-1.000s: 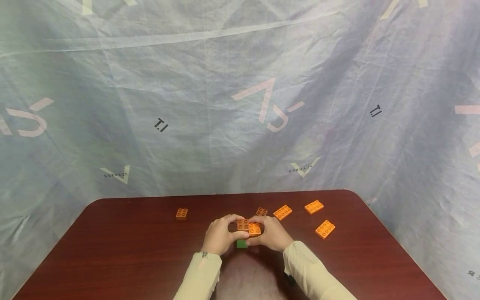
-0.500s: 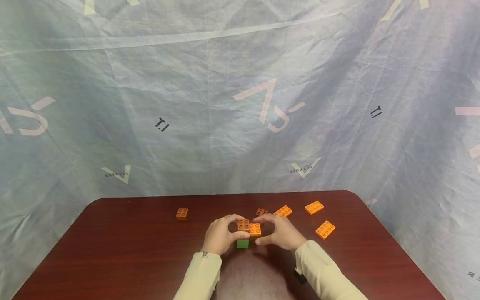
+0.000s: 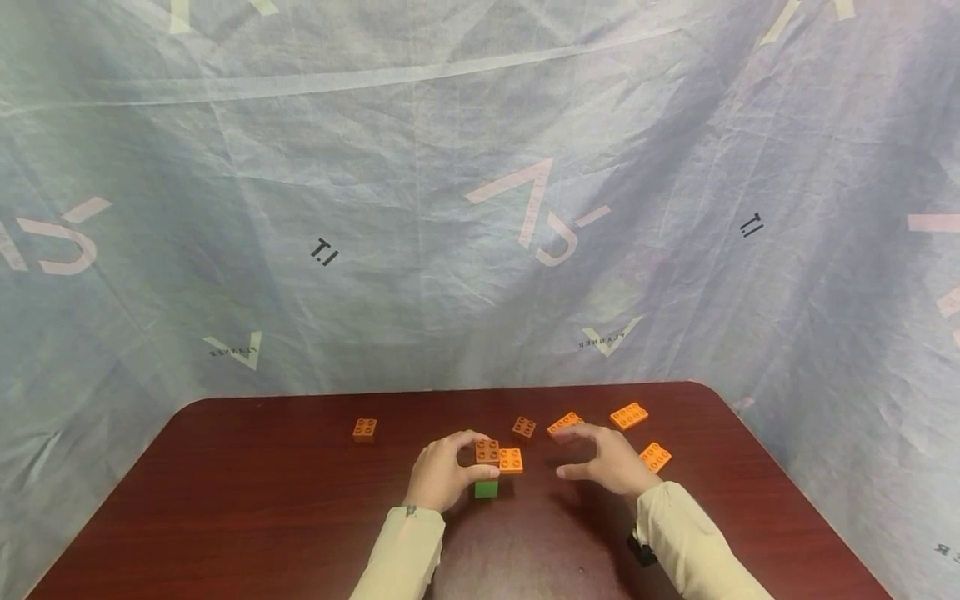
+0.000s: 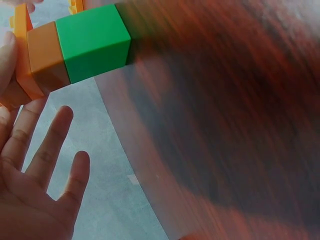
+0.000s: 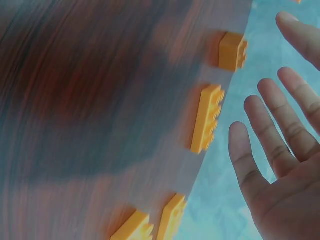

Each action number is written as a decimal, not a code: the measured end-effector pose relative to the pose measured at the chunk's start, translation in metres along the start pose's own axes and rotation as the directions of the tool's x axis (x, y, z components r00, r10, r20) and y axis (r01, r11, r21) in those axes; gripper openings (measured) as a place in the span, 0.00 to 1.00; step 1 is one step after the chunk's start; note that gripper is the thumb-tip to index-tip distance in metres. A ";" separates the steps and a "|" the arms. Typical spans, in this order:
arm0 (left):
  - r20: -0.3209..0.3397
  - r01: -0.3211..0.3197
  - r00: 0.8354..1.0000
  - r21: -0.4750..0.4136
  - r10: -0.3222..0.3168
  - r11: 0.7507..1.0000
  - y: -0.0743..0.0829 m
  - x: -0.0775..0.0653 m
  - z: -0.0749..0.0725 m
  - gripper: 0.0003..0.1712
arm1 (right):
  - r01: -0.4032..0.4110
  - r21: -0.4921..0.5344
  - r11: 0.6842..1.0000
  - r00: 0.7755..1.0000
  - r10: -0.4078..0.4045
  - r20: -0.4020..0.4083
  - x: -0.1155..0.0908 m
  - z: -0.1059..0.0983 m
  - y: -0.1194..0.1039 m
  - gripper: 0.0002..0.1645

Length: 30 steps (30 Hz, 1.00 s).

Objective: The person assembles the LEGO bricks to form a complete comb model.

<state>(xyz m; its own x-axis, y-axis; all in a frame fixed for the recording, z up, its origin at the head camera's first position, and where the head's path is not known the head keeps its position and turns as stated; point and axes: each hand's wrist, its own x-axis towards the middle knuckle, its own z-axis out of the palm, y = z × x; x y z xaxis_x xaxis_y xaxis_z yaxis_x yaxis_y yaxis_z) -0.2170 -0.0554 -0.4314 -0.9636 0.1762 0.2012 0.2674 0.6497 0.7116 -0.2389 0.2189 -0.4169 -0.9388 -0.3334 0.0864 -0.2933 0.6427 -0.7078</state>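
My left hand [image 3: 444, 471] pinches the upper part of a toy brick stack between thumb and fingers. On top is a brown brick [image 3: 487, 451] with studs, over an orange plate [image 3: 512, 461] that juts out to the right. In the left wrist view a second brown brick [image 4: 48, 55] sits between that plate and a green block [image 4: 95, 42] at the base. The left hand's other fingers are spread out. My right hand [image 3: 611, 464] is off to the stack's right, thumb and fingers apart and holding nothing, its fingertips overlapping a loose orange plate [image 3: 564, 422] in the head view.
Two loose brown bricks lie on the dark red table [image 3: 247, 508]: one brick [image 3: 365, 429] at back left, another brick [image 3: 524, 427] behind the stack. More orange plates lie right: one plate [image 3: 629, 415] farther back, one plate [image 3: 657, 457] partly behind the right hand. Grey cloth [image 3: 420, 250] hangs behind.
My right hand has let go of the orange plate on the stack and moved away to the right, its fingers spreading. The left hand and the stack stay in place.
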 end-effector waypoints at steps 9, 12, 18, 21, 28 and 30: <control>-0.002 0.008 1.000 -0.008 -0.008 1.000 0.000 -0.001 0.000 0.25 | -0.063 -0.020 0.998 0.997 0.062 -0.041 -0.014 -0.021 0.018 0.28; 0.002 0.013 1.000 -0.009 -0.013 1.000 0.000 0.000 0.001 0.25 | -0.072 -0.044 0.996 0.996 0.069 -0.065 -0.018 -0.029 0.025 0.28; 0.010 0.020 1.000 -0.007 -0.019 1.000 0.001 -0.001 0.000 0.26 | -0.107 -0.074 0.991 0.992 0.101 -0.082 -0.027 -0.046 0.037 0.29; 0.009 0.022 1.000 -0.011 -0.022 1.000 0.002 -0.002 0.000 0.26 | -0.132 -0.089 0.987 0.989 0.125 -0.080 -0.030 -0.053 0.041 0.31; -0.001 0.013 1.000 -0.007 -0.013 1.000 0.003 -0.003 0.000 0.26 | -0.188 -0.109 0.976 0.980 0.178 -0.091 -0.037 -0.066 0.055 0.32; -0.003 0.009 1.000 -0.004 -0.009 1.000 0.003 -0.003 0.000 0.26 | -0.184 -0.125 0.975 0.980 0.172 -0.101 -0.039 -0.068 0.059 0.32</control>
<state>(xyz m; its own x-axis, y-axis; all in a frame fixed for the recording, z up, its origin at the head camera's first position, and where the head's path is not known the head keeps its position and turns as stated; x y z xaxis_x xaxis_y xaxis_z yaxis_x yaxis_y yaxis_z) -0.2136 -0.0541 -0.4293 -0.9659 0.1686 0.1965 0.2588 0.6481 0.7163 -0.2321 0.3170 -0.4140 -0.9886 -0.1469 0.0339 -0.1362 0.7741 -0.6183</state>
